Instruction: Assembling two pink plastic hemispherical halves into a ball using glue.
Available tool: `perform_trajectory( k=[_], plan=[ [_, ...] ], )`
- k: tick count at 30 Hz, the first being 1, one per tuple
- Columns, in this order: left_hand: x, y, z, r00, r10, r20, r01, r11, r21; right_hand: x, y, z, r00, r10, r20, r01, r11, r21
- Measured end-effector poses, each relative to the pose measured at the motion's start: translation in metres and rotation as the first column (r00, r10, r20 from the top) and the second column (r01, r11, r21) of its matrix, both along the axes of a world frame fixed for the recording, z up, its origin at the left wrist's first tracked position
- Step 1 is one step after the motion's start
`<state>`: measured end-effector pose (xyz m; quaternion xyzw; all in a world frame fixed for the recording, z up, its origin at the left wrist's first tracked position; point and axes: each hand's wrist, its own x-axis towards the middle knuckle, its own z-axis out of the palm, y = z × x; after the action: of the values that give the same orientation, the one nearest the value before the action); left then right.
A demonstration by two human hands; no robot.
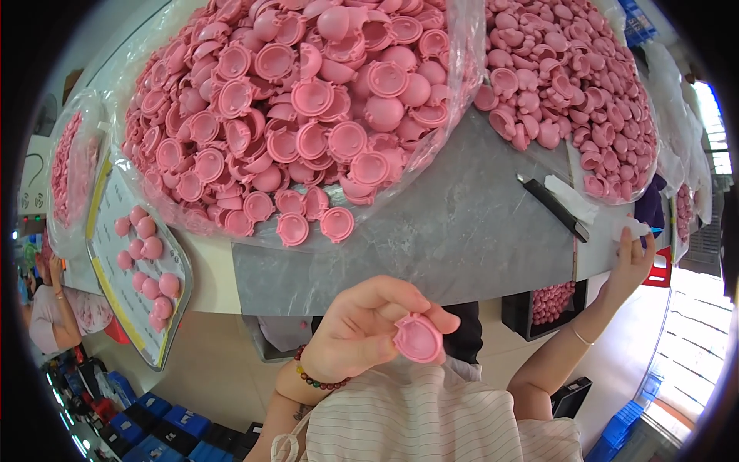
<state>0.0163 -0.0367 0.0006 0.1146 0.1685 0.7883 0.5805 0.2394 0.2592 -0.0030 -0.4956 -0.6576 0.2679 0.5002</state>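
Close in front of my body, my left hand (pixel 373 319) pinches a pink plastic half-shell (pixel 418 339) between thumb and fingers, its hollow side showing. Out to the far right, my right hand (pixel 633 260) is closed around a small white squeeze bottle (pixel 633 228) with a blue tip, partly hidden by the fingers. Beyond the grey tabletop (pixel 331 273) lies a big heap of pink half-shells (pixel 308 142) on clear plastic, with a few loose ones at its near edge. A second heap of smaller pink shell parts (pixel 573 85) rests at the back right.
On the left, a tray (pixel 171 331) with yellow edging holds several round pink balls (pixel 152 247). A black-handled tool (pixel 554 208) lies by white tissue (pixel 571 200) on the right. Below the table edge stands a black bin (pixel 531 327) of pink pieces. Another person (pixel 65 316) sits at far left.
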Motion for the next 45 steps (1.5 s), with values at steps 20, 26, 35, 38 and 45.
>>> perform_trajectory(
  k=[20, 26, 35, 38, 45],
  plan=[
    [0.012, 0.004, 0.013, 0.931, 0.098, -0.351, -0.154, 0.979, -0.137, -0.141, -0.008, 0.038, 0.532, 0.283, 0.798, -0.723, 0.643, 0.254],
    [0.007, 0.000, 0.009, 0.903, 0.182, -0.389, -0.262, 0.951, -0.163, -0.127, -0.070, 0.069, 0.539, 0.646, 0.541, -0.787, 0.615, 0.050],
    [-0.003, -0.004, 0.004, 0.871, 0.235, -0.432, -0.281, 0.959, -0.045, -0.121, -0.120, 0.030, 0.414, 0.761, 0.499, -0.877, 0.480, -0.004],
    [0.003, 0.001, 0.008, 0.788, 0.267, -0.555, -0.385, 0.917, -0.106, -0.122, -0.129, 0.020, 0.489, 0.712, 0.503, -0.815, 0.579, -0.027],
    [0.004, 0.003, 0.008, 0.682, 0.189, -0.707, -0.366, 0.924, -0.106, -0.118, -0.143, 0.033, 0.427, 0.888, 0.170, -0.904, 0.413, 0.114]
  ],
)
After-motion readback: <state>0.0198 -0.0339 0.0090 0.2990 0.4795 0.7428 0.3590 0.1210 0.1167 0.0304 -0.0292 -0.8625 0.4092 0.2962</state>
